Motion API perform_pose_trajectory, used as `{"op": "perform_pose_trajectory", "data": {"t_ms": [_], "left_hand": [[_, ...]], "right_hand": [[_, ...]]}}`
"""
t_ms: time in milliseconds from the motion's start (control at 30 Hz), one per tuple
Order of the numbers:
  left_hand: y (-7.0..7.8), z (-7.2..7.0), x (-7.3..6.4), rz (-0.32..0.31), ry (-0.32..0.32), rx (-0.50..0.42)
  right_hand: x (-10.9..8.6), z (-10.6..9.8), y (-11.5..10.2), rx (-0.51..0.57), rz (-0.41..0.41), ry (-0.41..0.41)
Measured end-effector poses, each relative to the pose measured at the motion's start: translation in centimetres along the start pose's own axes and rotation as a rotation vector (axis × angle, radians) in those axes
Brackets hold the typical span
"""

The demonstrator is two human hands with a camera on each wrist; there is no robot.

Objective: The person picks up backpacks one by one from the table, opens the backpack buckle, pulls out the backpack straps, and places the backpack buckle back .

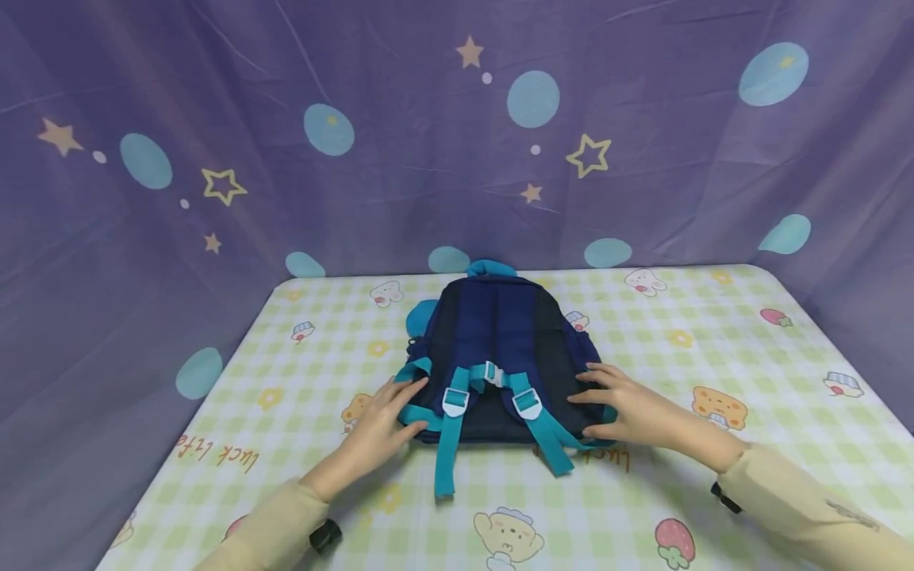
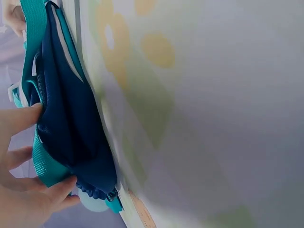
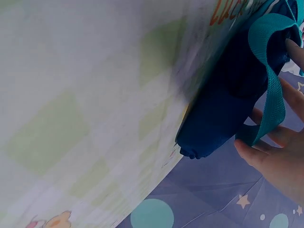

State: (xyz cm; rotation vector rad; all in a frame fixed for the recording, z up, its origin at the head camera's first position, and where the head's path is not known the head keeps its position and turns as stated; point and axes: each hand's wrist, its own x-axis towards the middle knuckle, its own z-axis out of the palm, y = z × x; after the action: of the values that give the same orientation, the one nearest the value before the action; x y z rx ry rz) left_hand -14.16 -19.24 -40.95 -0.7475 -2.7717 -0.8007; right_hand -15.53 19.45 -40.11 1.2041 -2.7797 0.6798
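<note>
A dark navy backpack (image 1: 497, 333) lies with its back panel up, its turquoise top handle (image 1: 491, 268) pointing away from me. Turquoise straps (image 1: 447, 452) with white buckles (image 1: 455, 401) cross its lower part, and their loose ends hang over the near edge. My left hand (image 1: 382, 420) rests at the lower left side, fingers relaxed and touching the bag beside a webbing loop (image 2: 50, 166). At the lower right side my right hand (image 1: 628, 404) spreads its fingers over the bag's edge, next to another turquoise strap (image 3: 273, 95).
Under the bag is a table with a green checked cloth (image 1: 286, 444) printed with cartoon figures. A purple curtain (image 1: 400, 198) with stars and blue ovals stands behind and at the sides. Something round and turquoise (image 1: 420, 319) shows at the bag's upper left side.
</note>
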Motion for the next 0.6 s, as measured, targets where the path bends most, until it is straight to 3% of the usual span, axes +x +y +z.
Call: {"op": "perform_pose_trajectory", "data": {"t_ms": [600], "left_hand": [[2.3, 1.8, 1.1, -0.024, -0.008, -0.003]], "right_hand": [[-2.1, -1.1, 1.3, 0.017, 0.052, 0.012]]}}
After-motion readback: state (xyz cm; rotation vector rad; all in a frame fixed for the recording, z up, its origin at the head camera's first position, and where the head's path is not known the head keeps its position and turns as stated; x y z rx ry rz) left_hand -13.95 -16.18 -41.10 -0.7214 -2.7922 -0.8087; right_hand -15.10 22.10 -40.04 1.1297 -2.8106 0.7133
